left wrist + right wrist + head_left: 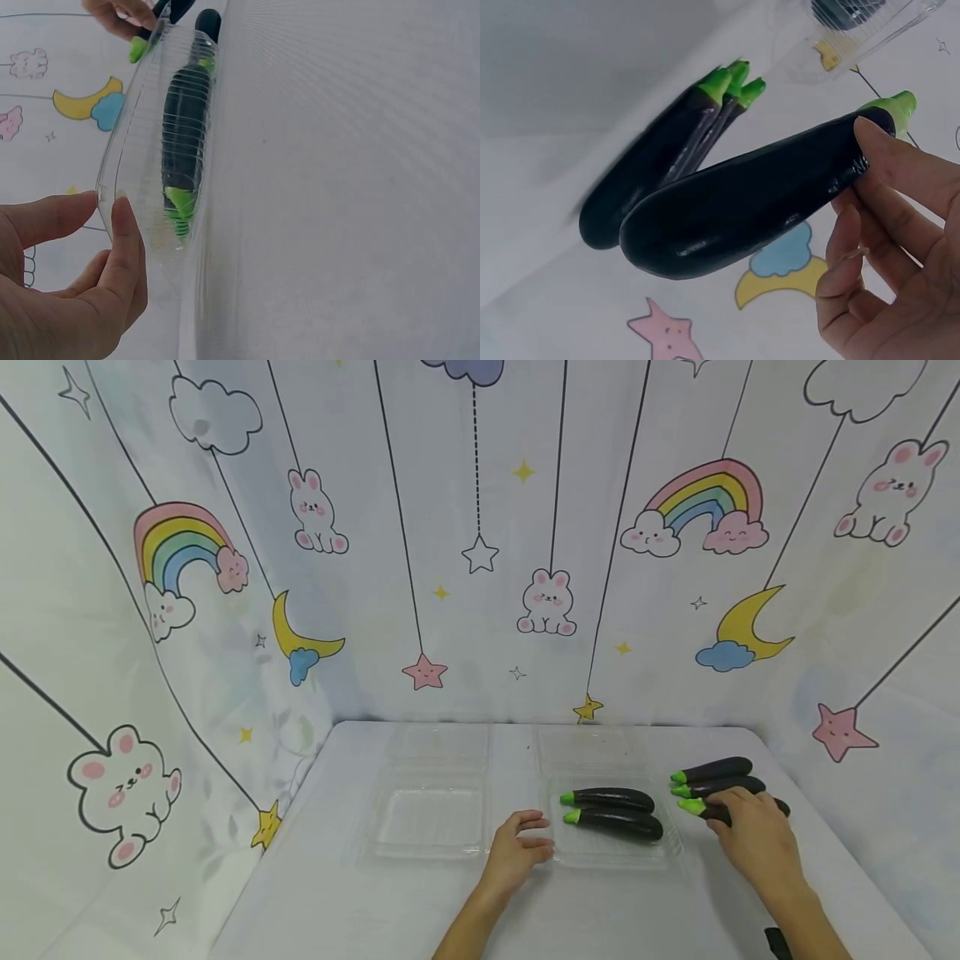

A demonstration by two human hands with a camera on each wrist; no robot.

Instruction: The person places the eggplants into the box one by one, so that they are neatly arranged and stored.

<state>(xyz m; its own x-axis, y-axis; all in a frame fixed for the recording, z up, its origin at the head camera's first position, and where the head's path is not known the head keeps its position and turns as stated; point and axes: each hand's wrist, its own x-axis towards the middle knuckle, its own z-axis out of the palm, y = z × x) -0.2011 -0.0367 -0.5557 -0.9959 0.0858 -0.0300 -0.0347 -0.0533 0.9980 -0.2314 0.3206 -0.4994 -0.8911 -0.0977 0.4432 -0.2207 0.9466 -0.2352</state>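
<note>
White tabletop (337, 902): our right hand (756, 837) pinches an eggplant (742, 199) between thumb and fingers, beside the clear tray (596, 853); our left hand (516, 856) pinches its rim (loading step, we judge). Next move needs rim clearance.

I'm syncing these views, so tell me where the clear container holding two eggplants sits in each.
Head: the clear container is low, right of centre.
Left wrist: the clear container is upper left.
Right wrist: the clear container is top right, partly cut off.
Shared landmark: the right hand gripping an eggplant, lower right, top left and lower right in turn.
</note>
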